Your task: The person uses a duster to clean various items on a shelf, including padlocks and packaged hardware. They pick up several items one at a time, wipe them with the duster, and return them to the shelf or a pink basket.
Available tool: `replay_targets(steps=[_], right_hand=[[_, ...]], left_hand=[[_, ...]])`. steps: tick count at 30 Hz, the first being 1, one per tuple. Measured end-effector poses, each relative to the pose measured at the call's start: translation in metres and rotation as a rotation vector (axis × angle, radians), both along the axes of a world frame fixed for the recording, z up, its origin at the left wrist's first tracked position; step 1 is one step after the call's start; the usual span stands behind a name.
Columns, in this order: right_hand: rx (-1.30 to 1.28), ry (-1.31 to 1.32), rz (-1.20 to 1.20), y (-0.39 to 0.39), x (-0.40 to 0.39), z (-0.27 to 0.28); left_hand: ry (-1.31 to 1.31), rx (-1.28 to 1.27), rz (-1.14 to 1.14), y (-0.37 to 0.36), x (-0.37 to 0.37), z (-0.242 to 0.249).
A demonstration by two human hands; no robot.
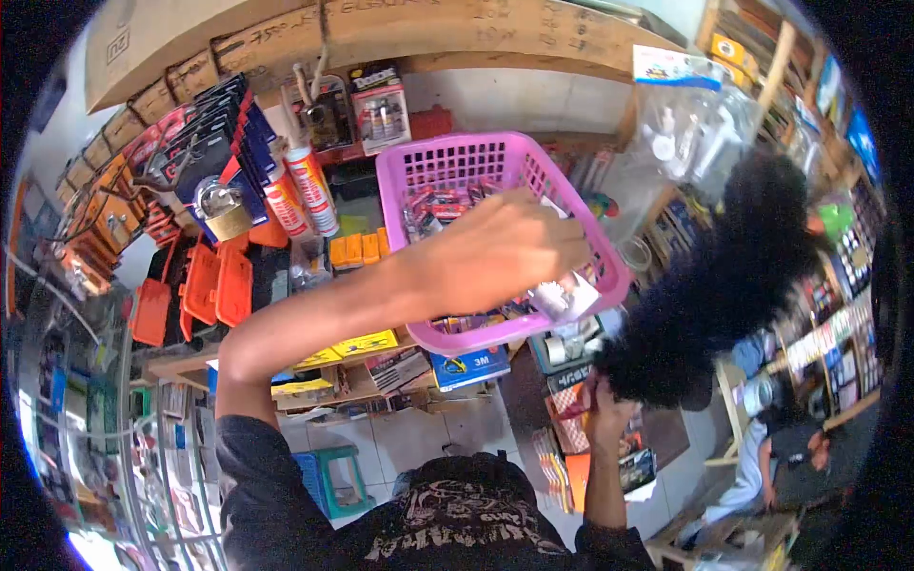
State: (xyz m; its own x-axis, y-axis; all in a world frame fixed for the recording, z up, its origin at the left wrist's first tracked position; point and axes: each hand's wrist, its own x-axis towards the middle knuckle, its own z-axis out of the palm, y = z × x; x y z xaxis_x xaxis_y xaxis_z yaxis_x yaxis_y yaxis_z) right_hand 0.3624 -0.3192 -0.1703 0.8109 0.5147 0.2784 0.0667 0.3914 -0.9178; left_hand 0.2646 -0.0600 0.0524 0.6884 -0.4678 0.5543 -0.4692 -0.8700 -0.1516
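Note:
My left hand [528, 238] reaches across a pink plastic basket [562, 181], its fingers curled down near the basket's right side. What they hold, if anything, is hidden. Small red-and-black packets [443, 205] lie inside the basket, and a whitish shiny packet [564, 297] shows just below my fingers. Lower right, my right hand [606, 409] is closed around the lower end of a fluffy black duster [714, 285]. The duster slants up to the right, beside the basket.
Two red-and-white tubes [311, 186] and orange cases [217, 285] stand left of the basket. A blue 3M box [469, 366] lies below it. Clear bags [690, 133] hang at upper right. A green stool [343, 481] is on the floor; another person [800, 462] is at lower right.

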Motion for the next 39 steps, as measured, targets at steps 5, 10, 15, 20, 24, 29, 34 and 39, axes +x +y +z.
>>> replay_targets(steps=[5, 10, 15, 20, 24, 29, 34, 39], right_hand=[[0.198, -0.016, 0.159, 0.004, -0.054, 0.020], [-0.499, 0.546, 0.096, -0.007, -0.120, 0.046], [-0.469, -0.366, 0.347, -0.007, -0.171, -0.056], [-0.402, -0.211, 0.552, 0.014, -0.236, -0.061], [-0.447, 0.527, 0.710, 0.030, -0.267, -0.067], [-0.446, 0.342, 0.963, 0.058, -0.296, -0.057], [-0.501, 0.334, 1.188, 0.093, -0.329, -0.093], [-0.489, 0.790, 1.155, 0.101, -0.378, -0.108]], left_hand=[[0.060, 0.029, 0.020, -0.052, -0.054, 0.008], [0.205, -0.052, 0.004, -0.066, -0.116, -0.014], [0.515, -0.166, 0.132, -0.046, -0.187, -0.052], [0.375, -0.423, 0.167, -0.034, -0.270, -0.111], [0.438, -0.861, 0.405, -0.008, -0.372, -0.124], [0.104, -1.515, 0.455, -0.021, -0.464, -0.251], [-0.543, -2.025, 0.401, -0.111, -0.422, -0.271], [-1.068, -2.253, -0.255, -0.113, -0.412, -0.290]])
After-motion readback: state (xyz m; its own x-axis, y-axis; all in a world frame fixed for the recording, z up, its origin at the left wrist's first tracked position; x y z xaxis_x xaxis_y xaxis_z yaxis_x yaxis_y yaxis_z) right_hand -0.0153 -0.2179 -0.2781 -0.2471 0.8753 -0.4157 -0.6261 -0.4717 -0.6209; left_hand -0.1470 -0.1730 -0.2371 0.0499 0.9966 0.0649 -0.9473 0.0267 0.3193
